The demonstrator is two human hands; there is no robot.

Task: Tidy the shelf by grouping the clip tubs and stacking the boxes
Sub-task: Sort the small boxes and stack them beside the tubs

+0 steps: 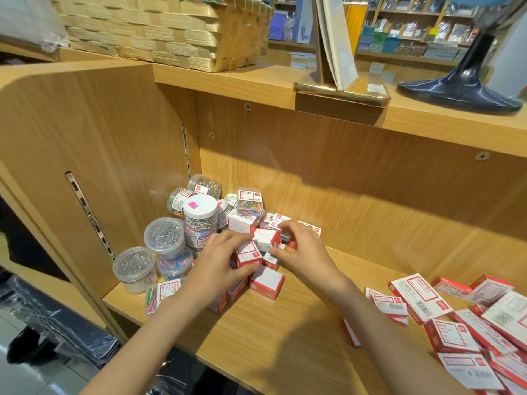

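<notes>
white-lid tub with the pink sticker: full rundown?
The white-lid tub is a clear plastic cylinder with a white round lid that carries a small pink sticker. It stands upright, stacked on another tub in the cluster at the shelf's left end. Silver paper clips show through the wall. Neighbouring tubs crowd it; neither hand touches it.

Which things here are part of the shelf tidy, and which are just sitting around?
Job: clip tubs, small red-and-white boxes, flat boxes, left hand, right hand.
Lying about: woven basket, globe stand, gold book stand.
</notes>
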